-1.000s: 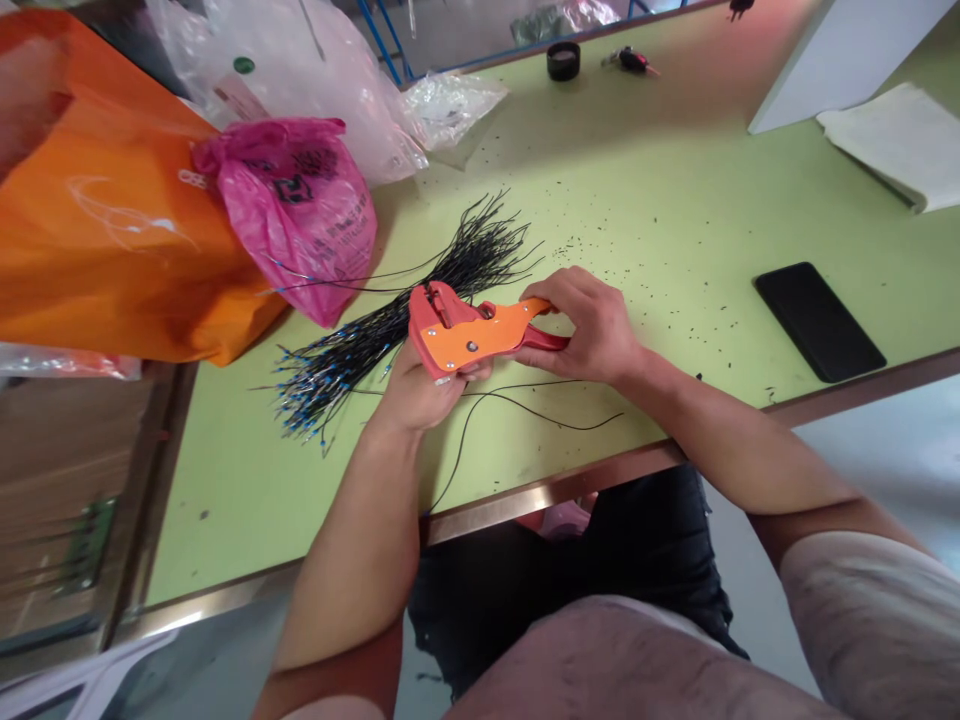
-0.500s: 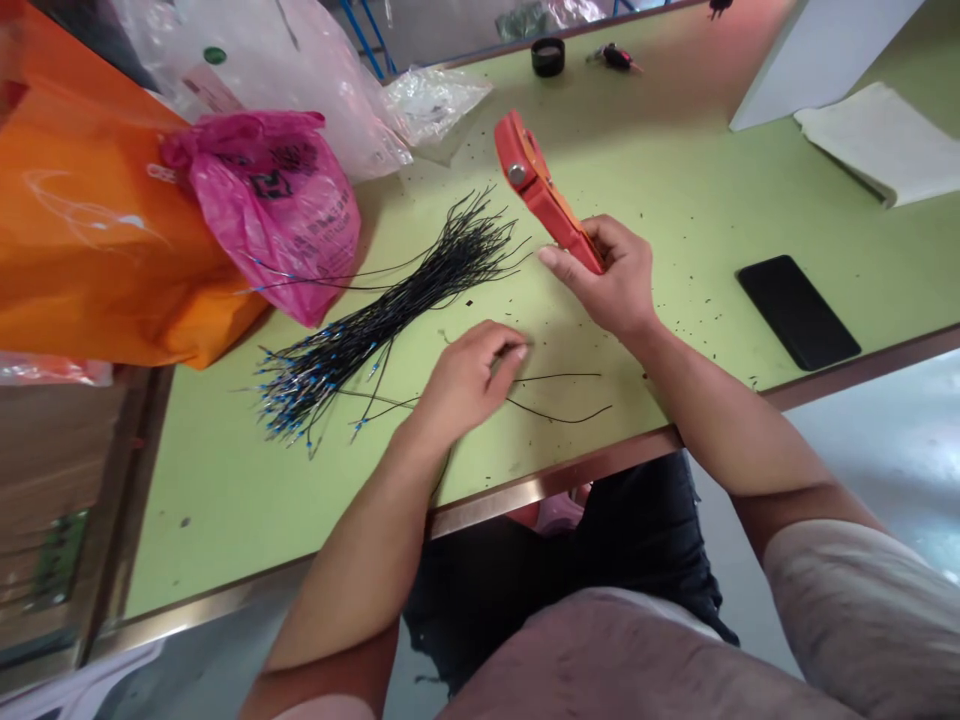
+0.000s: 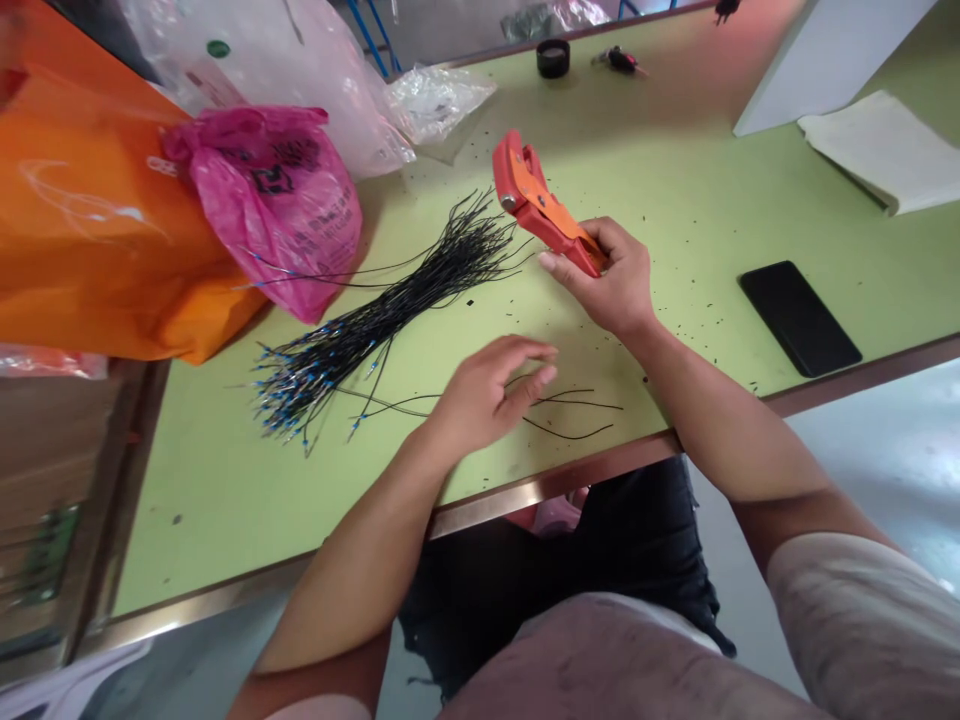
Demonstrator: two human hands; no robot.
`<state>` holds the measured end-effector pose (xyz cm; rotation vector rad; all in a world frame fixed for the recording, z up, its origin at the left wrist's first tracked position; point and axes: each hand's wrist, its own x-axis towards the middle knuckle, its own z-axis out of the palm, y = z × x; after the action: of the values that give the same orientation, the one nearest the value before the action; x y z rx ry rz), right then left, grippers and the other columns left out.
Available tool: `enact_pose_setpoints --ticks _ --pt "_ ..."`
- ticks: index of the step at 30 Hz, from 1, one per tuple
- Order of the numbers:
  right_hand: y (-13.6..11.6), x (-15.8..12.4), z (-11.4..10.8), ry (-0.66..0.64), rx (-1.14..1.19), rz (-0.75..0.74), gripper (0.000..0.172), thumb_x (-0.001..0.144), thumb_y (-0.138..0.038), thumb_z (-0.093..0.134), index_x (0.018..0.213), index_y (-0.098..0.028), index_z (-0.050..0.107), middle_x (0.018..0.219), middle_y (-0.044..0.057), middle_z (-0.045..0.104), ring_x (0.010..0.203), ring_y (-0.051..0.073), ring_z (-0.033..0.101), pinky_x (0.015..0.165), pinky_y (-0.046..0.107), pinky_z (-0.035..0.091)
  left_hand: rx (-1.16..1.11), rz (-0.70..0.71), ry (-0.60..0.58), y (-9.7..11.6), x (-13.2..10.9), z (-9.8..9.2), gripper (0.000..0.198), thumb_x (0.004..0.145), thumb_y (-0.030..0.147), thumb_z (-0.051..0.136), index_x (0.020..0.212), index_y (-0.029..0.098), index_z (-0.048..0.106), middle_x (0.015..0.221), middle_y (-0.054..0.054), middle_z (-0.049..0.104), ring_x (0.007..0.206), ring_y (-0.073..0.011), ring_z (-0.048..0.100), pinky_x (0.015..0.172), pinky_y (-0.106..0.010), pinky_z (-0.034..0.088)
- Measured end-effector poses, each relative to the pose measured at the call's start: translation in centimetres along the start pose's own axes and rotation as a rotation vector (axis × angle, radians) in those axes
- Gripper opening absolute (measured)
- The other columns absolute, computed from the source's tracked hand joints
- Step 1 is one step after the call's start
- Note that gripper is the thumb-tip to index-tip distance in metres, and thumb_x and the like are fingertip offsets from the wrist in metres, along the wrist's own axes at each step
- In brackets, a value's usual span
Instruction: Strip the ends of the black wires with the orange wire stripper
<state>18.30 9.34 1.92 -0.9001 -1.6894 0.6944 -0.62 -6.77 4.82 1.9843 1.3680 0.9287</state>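
Note:
My right hand (image 3: 616,280) is wrapped round the handles of a red and orange wire stripper (image 3: 541,205), its head raised towards the upper left above the table. My left hand (image 3: 495,395) hovers low over the table near its front edge, thumb and fingers apart. Under and just right of those fingers lie a few loose black wires (image 3: 574,400); whether the fingers touch one is hard to tell. Beyond the left hand rests a thick bundle of black wires (image 3: 405,300), many with blue and silver tips at the lower left end.
A pink plastic bag (image 3: 289,215), an orange bag (image 3: 97,240) and a clear plastic bag (image 3: 300,70) crowd the left. At right lie a black phone (image 3: 801,318) and a pale folded cloth or paper (image 3: 885,150). A black ring-shaped thing (image 3: 553,58) and keys (image 3: 621,60) sit at the back.
My left hand has shifted right and its fingers have parted. A wire now lies with the others by the front edge. The stripper has turned and dipped slightly in my right hand.

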Motion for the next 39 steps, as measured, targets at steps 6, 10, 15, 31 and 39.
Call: enact_pose_setpoints --ticks 6,10,15,31,39 --pt "1.4 0.5 0.0 0.025 0.013 -0.010 0.078 0.080 -0.099 0.073 0.106 -0.025 0.071 0.095 0.004 0.070 0.088 0.022 0.068 0.072 0.037 0.059 0.295 -0.178 0.386 -6.1 1.2 -2.5 0.017 0.099 0.037 0.072 0.108 0.023 0.076 0.112 -0.011 0.080 0.100 -0.0284 0.073 0.099 -0.044 0.058" --pt "1.8 0.5 0.2 0.025 -0.019 -0.006 0.078 0.083 -0.099 0.071 0.105 -0.024 0.070 0.095 0.003 0.069 0.086 0.020 0.066 0.072 0.036 0.057 0.462 -0.248 0.374 -8.1 3.2 -3.5 0.017 0.098 0.031 0.071 0.113 0.024 0.074 0.122 -0.016 0.075 0.122 -0.0383 0.068 0.105 -0.050 0.055" --pt "1.7 0.6 0.4 0.035 -0.009 0.015 0.080 0.078 -0.101 0.074 0.104 -0.025 0.071 0.097 0.004 0.071 0.084 0.020 0.064 0.074 0.037 0.057 0.651 -0.387 0.253 -8.6 7.7 -2.9 0.028 0.099 0.034 0.070 0.124 0.022 0.073 0.135 -0.022 0.072 0.135 -0.0469 0.061 0.104 -0.056 0.054" --pt "0.2 0.7 0.0 -0.006 0.086 0.131 0.083 0.070 -0.101 0.080 0.102 -0.024 0.072 0.096 0.003 0.072 0.086 0.020 0.065 0.077 0.036 0.056 -0.591 -0.373 1.274 -10.5 7.2 -8.2 0.010 0.115 0.025 0.045 0.105 0.025 0.046 0.105 -0.004 0.077 0.085 -0.0092 0.073 0.081 -0.023 0.059" --pt "-0.8 -0.1 0.6 -0.338 0.212 0.267 0.075 0.068 -0.091 0.091 0.087 -0.023 0.069 0.082 -0.001 0.062 0.072 0.014 0.053 0.065 0.031 0.041 -0.171 0.089 1.325 -9.6 9.7 -11.2 0.018 0.117 0.017 0.034 0.108 0.021 0.049 0.081 0.005 0.054 0.066 -0.0103 0.056 0.076 -0.025 0.052"
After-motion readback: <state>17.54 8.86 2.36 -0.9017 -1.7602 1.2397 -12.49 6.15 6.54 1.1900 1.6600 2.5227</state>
